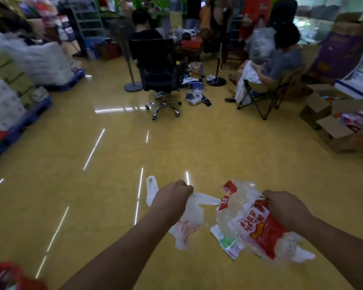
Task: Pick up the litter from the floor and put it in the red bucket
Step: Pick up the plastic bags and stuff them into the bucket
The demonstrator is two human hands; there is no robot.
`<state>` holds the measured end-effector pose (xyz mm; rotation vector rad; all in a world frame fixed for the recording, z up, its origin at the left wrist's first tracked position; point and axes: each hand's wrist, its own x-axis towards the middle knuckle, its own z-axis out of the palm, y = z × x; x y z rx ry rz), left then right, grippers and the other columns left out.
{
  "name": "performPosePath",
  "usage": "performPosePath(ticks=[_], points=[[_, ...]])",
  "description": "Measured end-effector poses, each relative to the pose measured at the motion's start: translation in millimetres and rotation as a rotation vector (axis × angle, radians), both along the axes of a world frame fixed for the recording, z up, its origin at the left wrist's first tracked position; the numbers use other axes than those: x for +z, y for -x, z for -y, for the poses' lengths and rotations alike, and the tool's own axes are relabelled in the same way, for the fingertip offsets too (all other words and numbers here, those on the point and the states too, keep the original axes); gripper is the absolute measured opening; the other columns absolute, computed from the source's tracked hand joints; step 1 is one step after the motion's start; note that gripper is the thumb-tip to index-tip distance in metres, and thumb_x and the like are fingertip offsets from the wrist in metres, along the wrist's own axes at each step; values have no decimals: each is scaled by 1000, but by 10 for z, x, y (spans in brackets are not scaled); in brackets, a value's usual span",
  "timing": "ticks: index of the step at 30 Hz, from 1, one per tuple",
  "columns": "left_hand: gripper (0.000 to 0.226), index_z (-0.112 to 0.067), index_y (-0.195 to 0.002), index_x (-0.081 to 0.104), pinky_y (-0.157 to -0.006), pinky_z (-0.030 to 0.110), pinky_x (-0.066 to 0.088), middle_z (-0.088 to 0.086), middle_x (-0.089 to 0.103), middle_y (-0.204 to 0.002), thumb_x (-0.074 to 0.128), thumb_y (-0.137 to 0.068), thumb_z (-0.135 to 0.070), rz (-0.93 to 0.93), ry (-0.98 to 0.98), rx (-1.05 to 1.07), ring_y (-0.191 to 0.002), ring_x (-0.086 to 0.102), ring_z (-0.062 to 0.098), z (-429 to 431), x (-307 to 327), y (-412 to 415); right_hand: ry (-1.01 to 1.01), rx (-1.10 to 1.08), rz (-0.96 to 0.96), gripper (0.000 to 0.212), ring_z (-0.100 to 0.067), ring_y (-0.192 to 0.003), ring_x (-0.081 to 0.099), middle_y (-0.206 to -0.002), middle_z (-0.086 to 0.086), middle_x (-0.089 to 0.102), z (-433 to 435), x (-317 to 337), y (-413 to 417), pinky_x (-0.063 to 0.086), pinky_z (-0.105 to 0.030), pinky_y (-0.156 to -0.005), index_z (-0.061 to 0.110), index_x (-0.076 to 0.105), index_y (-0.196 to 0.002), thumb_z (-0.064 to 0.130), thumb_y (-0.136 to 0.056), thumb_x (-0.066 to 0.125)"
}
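Left hand [172,195] grips bag [190,223], right hand [282,204] wrapper [258,233]

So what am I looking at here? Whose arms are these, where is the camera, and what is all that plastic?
There is no machine here. A person wears one camera on the head, looking forward and down, so the two arms are that person's own. The left hand grips a crumpled white plastic bag. The right hand grips a clear wrapper with red print. Both are litter, held over the shiny yellow floor. The blurred red shape in the bottom left corner looks like the red bucket it should go into. Further back stand an office chair and open cardboard boxes.
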<state>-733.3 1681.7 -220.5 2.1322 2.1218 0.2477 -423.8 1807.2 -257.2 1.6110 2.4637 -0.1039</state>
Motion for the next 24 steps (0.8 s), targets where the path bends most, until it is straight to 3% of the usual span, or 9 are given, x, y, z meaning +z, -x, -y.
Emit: performPosePath(ticks=[11,16,19,24], points=[[27,-15,-98,66,-69,37,52,3,61,-95,51,-82,0,8,-42,204,-84,61,22,1274,412,1565,-50,256,8,13,-22,-72,57,-80,-2,57,681,592,2243,39,-31,-53,20,53,-99,13,-92,45],[28,-14,-99,66,-69,38,52,5,62,-97,52,-81,2,11,-24,300,-84,61,24,1955,561,2000,-55,387,22,17,-19,-75,55,-87,-2,59,1126,844,3068,38,-29,-53,22,55,-109,16,-96,45],[29,-12,-99,64,-71,39,50,7,60,-98,50,-79,4,31,-12,370,-86,60,26,2358,614,2231,-76,450,28,17,-18,-75,53,-80,2,52,1404,981,3501,32,-27,-50,22,55,-104,12,-95,45],[25,-10,-94,62,-66,38,48,8,59,-95,50,-78,6,32,12,482,-84,60,27,3028,643,2550,-76,579,26,16,-18,-75,54,-79,3,51,1838,1093,4200,38,-29,-53,24,51,-97,11,-93,43]])
